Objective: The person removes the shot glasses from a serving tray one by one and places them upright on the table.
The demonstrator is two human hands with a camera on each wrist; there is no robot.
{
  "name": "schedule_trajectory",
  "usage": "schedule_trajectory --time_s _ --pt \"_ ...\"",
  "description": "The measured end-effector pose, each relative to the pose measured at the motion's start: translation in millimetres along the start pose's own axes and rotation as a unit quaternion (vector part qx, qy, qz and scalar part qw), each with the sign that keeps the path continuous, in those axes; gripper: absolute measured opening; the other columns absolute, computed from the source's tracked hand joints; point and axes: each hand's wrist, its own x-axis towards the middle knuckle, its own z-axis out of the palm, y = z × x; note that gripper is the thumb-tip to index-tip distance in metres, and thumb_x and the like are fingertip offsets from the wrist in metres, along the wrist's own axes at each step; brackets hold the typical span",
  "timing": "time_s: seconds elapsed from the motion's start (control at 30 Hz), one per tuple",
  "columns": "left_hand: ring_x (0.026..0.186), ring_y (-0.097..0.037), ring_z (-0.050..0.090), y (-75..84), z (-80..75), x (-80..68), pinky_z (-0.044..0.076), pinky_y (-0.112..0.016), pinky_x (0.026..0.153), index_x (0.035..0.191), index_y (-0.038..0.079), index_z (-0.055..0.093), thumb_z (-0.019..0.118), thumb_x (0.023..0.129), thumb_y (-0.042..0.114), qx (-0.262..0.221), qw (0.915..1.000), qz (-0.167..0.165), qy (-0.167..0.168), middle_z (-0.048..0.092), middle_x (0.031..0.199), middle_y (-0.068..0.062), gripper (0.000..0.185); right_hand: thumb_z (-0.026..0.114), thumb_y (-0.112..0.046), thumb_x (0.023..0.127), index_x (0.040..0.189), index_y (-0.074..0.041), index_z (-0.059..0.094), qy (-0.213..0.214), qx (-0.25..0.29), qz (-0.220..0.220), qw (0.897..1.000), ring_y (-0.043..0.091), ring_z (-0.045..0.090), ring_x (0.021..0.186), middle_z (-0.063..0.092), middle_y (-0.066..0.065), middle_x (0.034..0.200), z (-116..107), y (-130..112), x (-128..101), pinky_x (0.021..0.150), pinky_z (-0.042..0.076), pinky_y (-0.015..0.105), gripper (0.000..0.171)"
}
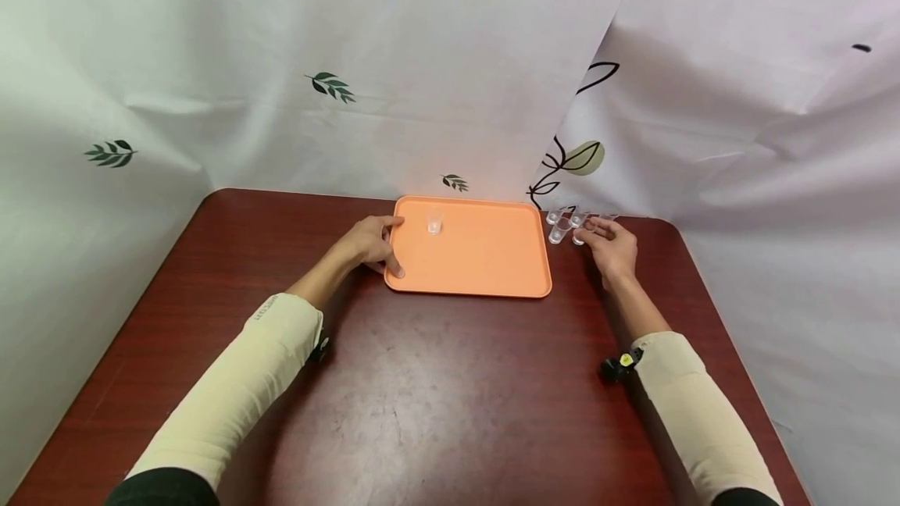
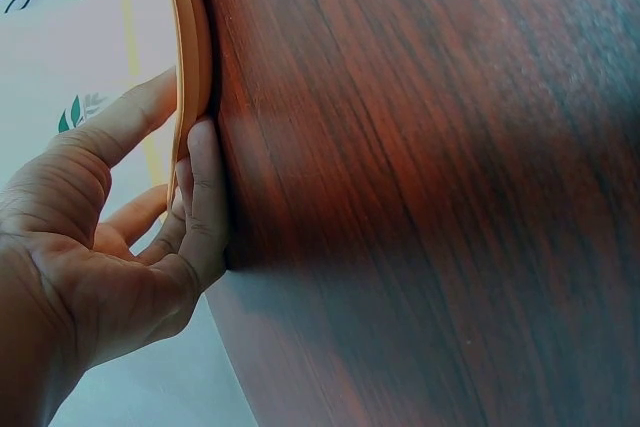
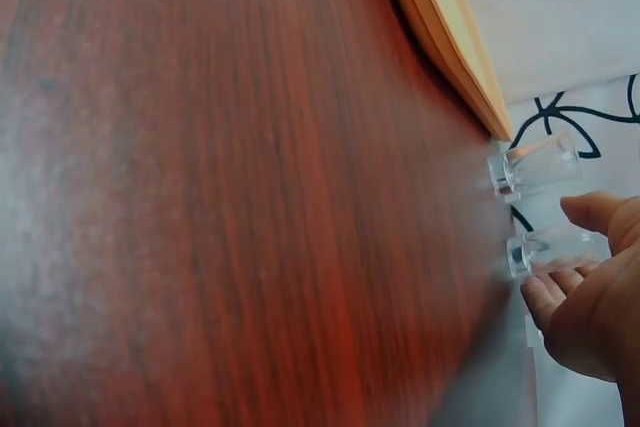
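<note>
Left hand (image 1: 371, 244) pinches the tray (image 1: 485, 272) rim, thumb on top. Right hand (image 1: 613, 247), fingers loosely curled, appears to touch one cup (image 1: 580, 236) among the cluster beside the tray. Risk: neighbouring cups tip if brushed.

left hand (image 2: 110, 237) pinches the orange tray's edge (image 2: 190, 37), thumb above, on the wooden table (image 2: 420, 197).
</note>
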Motion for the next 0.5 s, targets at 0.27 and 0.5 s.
schedule_trajectory --time_s 0.27,0.5 --pt "0.087 -0.02 0.062 1.9 0.5 1.1 0.072 -0.031 0.071 0.178 0.018 0.038 0.101 0.076 -0.005 0.002 1.0 0.006 0.002 0.05 0.116 -0.013 0.122 0.092 -0.013 0.094 0.149 -0.003 0.072 0.003 -0.014 0.012 1.0 -0.009 0.069 0.095 0.076 -0.017 0.102 -12.0 3.3 -6.3 0.082 0.058 0.005 0.06" --pt "0.088 -0.022 0.071 -0.2 0.5 0.2 0.073 -0.033 0.073 0.178 0.018 0.038 0.101 0.074 -0.008 -0.011 0.9999 -0.003 0.0 0.051 0.134 -0.018 0.124 0.09 -0.011 0.095 0.151 -0.001 0.069 -0.012 -0.014 0.019 1.0 -0.011 0.069 0.095 0.079 -0.011 0.112 -20.3 7.3 -16.9 0.084 0.059 0.004 0.061"
